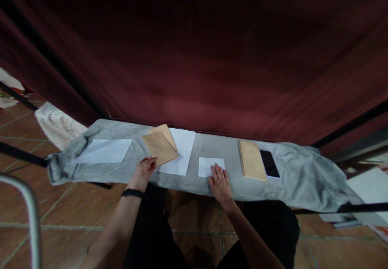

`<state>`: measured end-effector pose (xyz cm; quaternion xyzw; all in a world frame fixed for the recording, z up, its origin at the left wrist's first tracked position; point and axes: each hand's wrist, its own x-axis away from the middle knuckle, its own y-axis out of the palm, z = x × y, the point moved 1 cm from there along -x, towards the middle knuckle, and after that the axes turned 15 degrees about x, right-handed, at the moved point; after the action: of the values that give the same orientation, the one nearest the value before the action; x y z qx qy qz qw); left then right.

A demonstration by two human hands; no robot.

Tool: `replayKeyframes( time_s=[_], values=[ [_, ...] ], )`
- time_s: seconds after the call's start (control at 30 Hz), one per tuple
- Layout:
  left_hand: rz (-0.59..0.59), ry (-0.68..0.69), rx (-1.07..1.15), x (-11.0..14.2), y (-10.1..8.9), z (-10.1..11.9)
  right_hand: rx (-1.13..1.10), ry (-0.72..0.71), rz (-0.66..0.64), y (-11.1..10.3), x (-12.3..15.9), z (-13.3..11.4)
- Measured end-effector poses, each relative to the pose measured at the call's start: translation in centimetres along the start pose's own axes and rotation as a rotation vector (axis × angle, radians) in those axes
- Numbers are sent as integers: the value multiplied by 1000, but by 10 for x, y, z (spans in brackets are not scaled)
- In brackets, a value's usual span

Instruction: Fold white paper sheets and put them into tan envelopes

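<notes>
My left hand (144,170) pinches the near corner of a brown envelope (159,147) that lies over a second brown envelope (165,132) and a white sheet (182,151). My right hand (219,182) lies flat, fingers stretched out, on the near edge of a small folded white paper (209,164). All of this rests on a grey cloth (212,147) covering a narrow table.
Another white sheet (104,151) lies at the left of the cloth. A stack of brown envelopes (251,159) and a black phone (269,163) sit to the right. A dark red curtain (197,58) hangs behind. A metal rail (30,204) stands at lower left over the tiled floor.
</notes>
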<state>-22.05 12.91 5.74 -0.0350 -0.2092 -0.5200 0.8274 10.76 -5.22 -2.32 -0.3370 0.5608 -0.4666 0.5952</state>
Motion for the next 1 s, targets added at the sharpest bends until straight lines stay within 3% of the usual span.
replayKeyframes(
  time_s=[0.2, 0.4, 0.5, 0.6, 0.67, 0.73, 0.8, 0.9, 1.0],
  values=[
    [-56, -104, 45, 25, 16, -20, 0, -8, -4, 0, 0, 1],
    [-48, -12, -19, 40, 16, -38, 1, -14, -16, -3, 0, 1],
    [-68, 119, -101, 57, 14, -46, 3, -14, -40, -3, 0, 1],
    [-210, 255, -182, 90, 28, -64, 3, -17, -64, -4, -1, 0],
    [-409, 330, -247, 119, 48, -82, 2, -13, -83, -5, -1, 0],
    [-749, 630, -561, 147, 72, -102, 5, -11, -98, -6, -1, 1],
    [-895, 837, -811, 167, 92, -122, 9, -35, -107, -6, 0, 2],
    [-895, 972, -1037, 177, 106, -144, 10, -66, -108, -7, 2, 4],
    [-819, 1027, -1123, 171, 104, -153, -10, -28, -85, -8, 4, 6]
  ],
)
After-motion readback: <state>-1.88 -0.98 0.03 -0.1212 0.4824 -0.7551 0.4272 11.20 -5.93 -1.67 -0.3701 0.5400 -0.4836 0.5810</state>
